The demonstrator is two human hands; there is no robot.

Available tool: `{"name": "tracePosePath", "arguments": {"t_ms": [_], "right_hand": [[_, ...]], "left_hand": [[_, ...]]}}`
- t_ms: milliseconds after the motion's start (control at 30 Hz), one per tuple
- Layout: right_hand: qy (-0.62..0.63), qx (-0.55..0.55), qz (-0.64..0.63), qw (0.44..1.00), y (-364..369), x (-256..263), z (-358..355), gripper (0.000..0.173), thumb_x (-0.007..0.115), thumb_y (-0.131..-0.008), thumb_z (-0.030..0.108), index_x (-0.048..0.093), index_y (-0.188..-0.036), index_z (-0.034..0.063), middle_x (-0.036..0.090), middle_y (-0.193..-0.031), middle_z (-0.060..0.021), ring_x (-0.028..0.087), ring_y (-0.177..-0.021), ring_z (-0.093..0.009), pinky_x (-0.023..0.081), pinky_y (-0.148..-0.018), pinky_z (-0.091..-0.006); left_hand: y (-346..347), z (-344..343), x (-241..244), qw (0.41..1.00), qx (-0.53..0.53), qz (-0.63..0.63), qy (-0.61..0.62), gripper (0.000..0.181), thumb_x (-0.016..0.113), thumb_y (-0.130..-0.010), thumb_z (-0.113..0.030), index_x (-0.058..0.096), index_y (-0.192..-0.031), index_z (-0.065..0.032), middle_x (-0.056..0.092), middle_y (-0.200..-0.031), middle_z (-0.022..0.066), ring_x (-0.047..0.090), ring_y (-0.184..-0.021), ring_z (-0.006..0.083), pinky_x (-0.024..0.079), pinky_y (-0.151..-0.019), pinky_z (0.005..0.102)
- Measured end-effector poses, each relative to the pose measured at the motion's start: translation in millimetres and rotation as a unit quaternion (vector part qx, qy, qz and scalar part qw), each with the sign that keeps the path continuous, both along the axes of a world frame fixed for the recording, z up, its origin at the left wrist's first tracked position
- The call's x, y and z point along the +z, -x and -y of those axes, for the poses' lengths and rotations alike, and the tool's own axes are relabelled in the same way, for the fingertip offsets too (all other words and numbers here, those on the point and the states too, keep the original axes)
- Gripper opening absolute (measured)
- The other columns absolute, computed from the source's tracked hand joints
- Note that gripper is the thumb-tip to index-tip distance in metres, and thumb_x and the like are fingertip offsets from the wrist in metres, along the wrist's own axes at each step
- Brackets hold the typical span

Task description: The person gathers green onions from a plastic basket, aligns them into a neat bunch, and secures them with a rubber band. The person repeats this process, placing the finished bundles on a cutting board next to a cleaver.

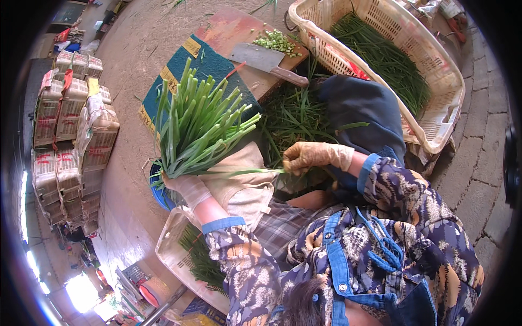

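My left hand [188, 188], in a pale glove, grips a bunch of long green stalks [200, 126] near its leafy end. The thick stalk ends fan out up and away from me. My right hand [301, 158] wears a stained yellowish glove and pinches a thin green leaf [253, 171] stretched between the bunch and my fingers. Beneath the bunch, a beige cloth [244, 195] covers part of my lap. Beyond it, a teal mat [216, 57] with yellow labels partly overlies a wooden board [228, 24]. On that board lie a cleaver [257, 57] and chopped stalk ends [277, 42].
Loose green leaves [297, 110] are heaped by my knee. A plastic crate [444, 106] of greens stands at upper right, another crate [171, 240] at lower left. A blue bucket [157, 189] sits behind my left hand. Wrapped crates [67, 163] are stacked at far left.
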State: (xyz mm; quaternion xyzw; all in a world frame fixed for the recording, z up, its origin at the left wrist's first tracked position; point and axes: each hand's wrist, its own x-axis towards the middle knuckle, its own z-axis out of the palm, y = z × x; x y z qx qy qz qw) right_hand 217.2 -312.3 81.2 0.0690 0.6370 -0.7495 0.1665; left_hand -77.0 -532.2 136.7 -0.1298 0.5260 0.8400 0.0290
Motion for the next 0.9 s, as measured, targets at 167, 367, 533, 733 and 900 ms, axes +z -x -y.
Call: {"name": "tracePosePath", "arguments": {"t_ms": [167,367,533,733,900], "right_hand": [[-0.53,0.09,-0.028,0.843,-34,-33,-34,0.023,0.067,-0.081,0.029,0.064,-0.079,0.0072,0.066,-0.073,-0.0136,0.066,-0.069,-0.031,0.052,-0.062,-0.0406],[-0.444,-0.135,-0.154,0.872,-10,26,-17,0.027,0.072,-0.082,0.023,0.068,-0.104,0.0068,0.068,-0.088,-0.0139,0.067,-0.084,-0.032,0.054,-0.07,-0.0387],[-0.409,-0.369,-0.394,0.736,30,124,-3,0.04,0.081,-0.072,0.027,0.067,-0.105,0.0077,0.063,-0.083,-0.0072,0.061,-0.077,-0.025,0.051,-0.068,-0.0365],[-0.368,-0.267,-0.493,0.742,58,138,24,0.02,0.076,-0.068,0.021,0.066,-0.083,0.0144,0.059,-0.08,-0.0035,0.06,-0.077,-0.026,0.048,-0.063,-0.0395],[-0.478,-0.088,-0.384,0.785,13,104,38,0.016,0.069,-0.075,0.029,0.067,-0.083,0.0151,0.059,-0.072,-0.0031,0.063,-0.072,-0.026,0.052,-0.062,-0.0385]], "left_hand": [[5,-5,-7,0.998,-0.033,0.015,-0.044,0.06,0.035,-0.09,-0.043,0.055,-0.127,-0.0003,0.055,-0.133,0.019,0.053,-0.119,0.0378,0.041,-0.103,0.0506],[6,-5,-11,0.999,-0.029,-0.02,-0.005,0.059,0.032,-0.091,-0.042,0.057,-0.125,-0.0007,0.058,-0.129,0.0176,0.056,-0.117,0.0363,0.042,-0.102,0.0494],[10,1,-12,0.998,-0.049,-0.043,-0.006,0.059,0.03,-0.092,-0.04,0.057,-0.126,0.0,0.058,-0.129,0.0184,0.057,-0.116,0.0353,0.043,-0.103,0.0481],[-24,-16,18,0.983,-0.152,0.007,-0.1,0.07,0.03,-0.09,-0.051,0.053,-0.131,0.0008,0.056,-0.129,0.0223,0.055,-0.119,0.0386,0.044,-0.103,0.0551],[-18,-7,13,0.94,-0.274,-0.025,-0.201,0.075,0.041,-0.085,-0.058,0.051,-0.135,-0.0021,0.053,-0.136,0.0196,0.054,-0.119,0.0418,0.043,-0.102,0.0584]]}}
